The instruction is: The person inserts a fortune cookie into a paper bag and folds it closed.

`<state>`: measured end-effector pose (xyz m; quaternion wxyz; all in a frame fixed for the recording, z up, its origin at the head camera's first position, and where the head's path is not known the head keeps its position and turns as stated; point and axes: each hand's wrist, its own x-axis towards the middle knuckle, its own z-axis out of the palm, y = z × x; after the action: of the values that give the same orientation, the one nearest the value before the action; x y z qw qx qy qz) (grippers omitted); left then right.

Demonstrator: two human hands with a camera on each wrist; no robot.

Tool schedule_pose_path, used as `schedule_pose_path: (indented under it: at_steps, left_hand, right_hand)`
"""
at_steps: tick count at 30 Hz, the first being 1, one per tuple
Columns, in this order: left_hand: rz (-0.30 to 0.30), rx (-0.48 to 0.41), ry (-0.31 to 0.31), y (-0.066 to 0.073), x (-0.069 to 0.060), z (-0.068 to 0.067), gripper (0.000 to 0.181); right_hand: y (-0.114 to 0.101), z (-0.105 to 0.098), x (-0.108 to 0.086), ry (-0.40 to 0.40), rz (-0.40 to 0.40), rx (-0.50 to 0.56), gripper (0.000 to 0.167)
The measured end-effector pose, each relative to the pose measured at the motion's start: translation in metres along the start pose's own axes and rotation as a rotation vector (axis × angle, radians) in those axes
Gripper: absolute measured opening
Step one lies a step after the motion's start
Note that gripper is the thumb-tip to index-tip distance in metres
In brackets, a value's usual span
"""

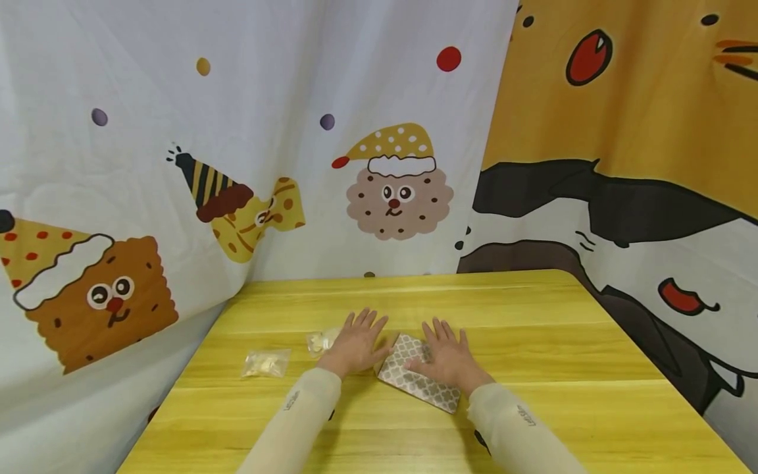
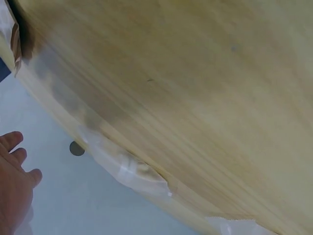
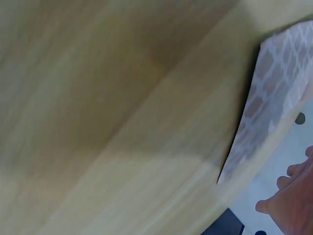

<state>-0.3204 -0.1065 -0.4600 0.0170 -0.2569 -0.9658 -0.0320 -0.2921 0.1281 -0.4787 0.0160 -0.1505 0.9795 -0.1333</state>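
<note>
My left hand (image 1: 357,345) has its fingers spread, with the thumb near the left edge of a flat grey-and-white patterned packet (image 1: 423,383). Over the packet's right part, my right hand (image 1: 447,359) also spreads its fingers; whether it touches cannot be told. In the right wrist view, the packet (image 3: 279,83) lies at the right, with the hand (image 3: 293,200) below it. The left wrist view shows the packet's brown paper edge (image 2: 14,39) at the top left. Beside my left hand is a small clear bag (image 1: 320,342) with pale contents, partly hidden by that hand.
A second clear bag (image 1: 265,363) of pale pieces lies farther left on the yellow wood-grain table (image 1: 533,329). Behind the table's far edge hangs a printed cloth (image 1: 284,79) with cartoon figures, which also runs down both sides.
</note>
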Motion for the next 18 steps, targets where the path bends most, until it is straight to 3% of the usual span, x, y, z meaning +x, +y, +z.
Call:
schedule_pose_path:
  at_steps: [11,18]
  left_hand:
    - [0.021,0.043,-0.075,-0.004,0.0,0.008,0.072]
    - [0.047,0.025,-0.1,-0.004,-0.001,0.014,0.067]
  right_hand:
    - [-0.012,0.018,-0.003,-0.015,-0.024,0.031,0.115]
    - [-0.013,0.026,-0.003,-0.027,-0.017,0.032,0.118]
